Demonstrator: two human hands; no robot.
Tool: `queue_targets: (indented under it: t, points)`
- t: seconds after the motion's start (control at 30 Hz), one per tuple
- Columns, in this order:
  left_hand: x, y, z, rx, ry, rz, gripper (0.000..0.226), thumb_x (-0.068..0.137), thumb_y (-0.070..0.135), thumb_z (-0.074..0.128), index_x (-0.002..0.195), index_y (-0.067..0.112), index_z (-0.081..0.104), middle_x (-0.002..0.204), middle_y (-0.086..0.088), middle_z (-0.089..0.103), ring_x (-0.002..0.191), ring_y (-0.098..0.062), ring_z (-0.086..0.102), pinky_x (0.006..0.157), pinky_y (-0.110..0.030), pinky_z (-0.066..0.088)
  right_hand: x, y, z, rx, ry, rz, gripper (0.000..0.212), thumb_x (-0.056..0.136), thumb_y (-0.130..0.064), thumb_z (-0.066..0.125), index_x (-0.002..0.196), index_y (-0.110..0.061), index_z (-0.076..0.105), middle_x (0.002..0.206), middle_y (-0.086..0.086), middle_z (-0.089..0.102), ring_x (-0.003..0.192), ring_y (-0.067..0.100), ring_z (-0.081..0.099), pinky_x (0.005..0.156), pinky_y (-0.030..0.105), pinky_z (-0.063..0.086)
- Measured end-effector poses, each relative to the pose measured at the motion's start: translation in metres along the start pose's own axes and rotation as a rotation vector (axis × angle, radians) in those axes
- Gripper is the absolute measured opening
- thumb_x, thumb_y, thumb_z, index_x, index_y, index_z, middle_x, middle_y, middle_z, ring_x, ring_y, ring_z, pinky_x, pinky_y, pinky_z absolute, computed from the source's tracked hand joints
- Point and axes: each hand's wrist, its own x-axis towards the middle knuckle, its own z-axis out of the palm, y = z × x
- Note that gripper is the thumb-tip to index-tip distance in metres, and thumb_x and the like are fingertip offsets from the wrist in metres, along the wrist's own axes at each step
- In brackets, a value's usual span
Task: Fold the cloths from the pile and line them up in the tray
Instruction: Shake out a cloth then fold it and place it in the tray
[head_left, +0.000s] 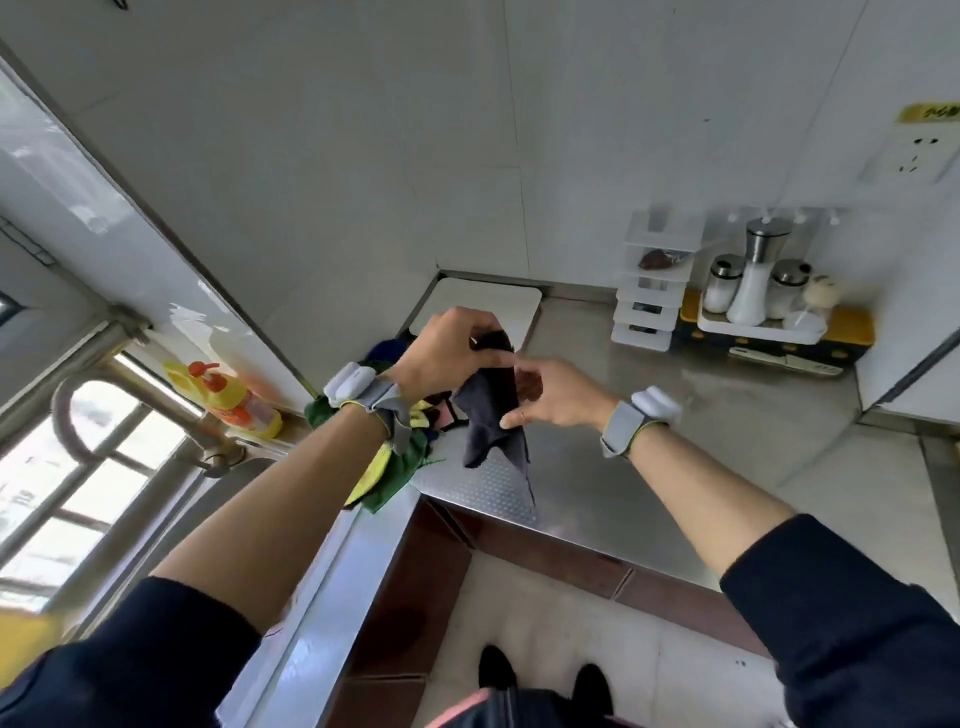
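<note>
Dark grey fabric cloth (492, 411) pinched by left hand (447, 349) and right hand (555, 399); white rectangular tray (488, 299) at steel counter's (675, 415) far-left corner.

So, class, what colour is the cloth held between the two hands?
The cloth is plain dark grey, seen best in the head view.

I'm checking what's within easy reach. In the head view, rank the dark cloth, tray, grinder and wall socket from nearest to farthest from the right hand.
1. dark cloth: pinched by the right hand itself.
2. tray: just beyond, in the back corner.
3. grinder: farther off, back right.
4. wall socket: farthest, upper right.
</note>
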Motion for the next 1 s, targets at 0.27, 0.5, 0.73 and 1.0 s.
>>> queue_targets:
  t: [0.27, 0.5, 0.73, 1.0]
  points:
    - [-0.019, -0.015, -0.026, -0.082, 0.091, -0.053, 0.015, 0.079, 0.028, 0.084, 0.089, 0.022, 0.074, 0.085, 0.009, 0.075, 0.082, -0.006, 0.07, 0.079, -0.024, 0.055, -0.005, 0.052, 0.03, -0.154, 0.039, 0.061, 0.006, 0.088, -0.017, 0.071, 0.086, -0.012, 0.067, 0.083, 0.002, 0.069, 0.078, 0.022, 0.065, 0.067, 0.031, 0.044]
    - [-0.034, -0.078, 0.014, -0.146, 0.071, -0.282, 0.017, 0.074, 0.022, 0.088, 0.083, 0.022, 0.073, 0.076, 0.008, 0.076, 0.075, 0.002, 0.069, 0.071, -0.015, 0.051, -0.021, 0.104, 0.023, -0.196, 0.132, 0.214, 0.011, 0.09, -0.015, 0.068, 0.098, -0.021, 0.071, 0.091, -0.003, 0.072, 0.084, 0.018, 0.065, 0.074, 0.027, 0.045]
    - [-0.035, -0.135, 0.07, -0.246, 0.017, -0.366, 0.023, 0.081, 0.01, 0.081, 0.077, 0.027, 0.065, 0.075, 0.019, 0.071, 0.063, 0.011, 0.065, 0.057, -0.007, 0.042, -0.03, 0.132, 0.012, -0.21, 0.338, 0.304, 0.005, 0.088, -0.023, 0.074, 0.089, -0.019, 0.071, 0.078, -0.007, 0.067, 0.074, 0.018, 0.063, 0.071, 0.03, 0.049]
    - [-0.02, -0.187, 0.118, -0.385, -0.24, -0.397, 0.014, 0.084, 0.007, 0.079, 0.091, 0.002, 0.067, 0.063, 0.002, 0.072, 0.057, -0.008, 0.066, 0.061, -0.022, 0.056, -0.04, 0.159, 0.005, 0.065, 0.041, 0.488, 0.011, 0.081, -0.011, 0.081, 0.088, -0.008, 0.073, 0.073, 0.009, 0.069, 0.06, 0.014, 0.059, 0.054, 0.021, 0.046]
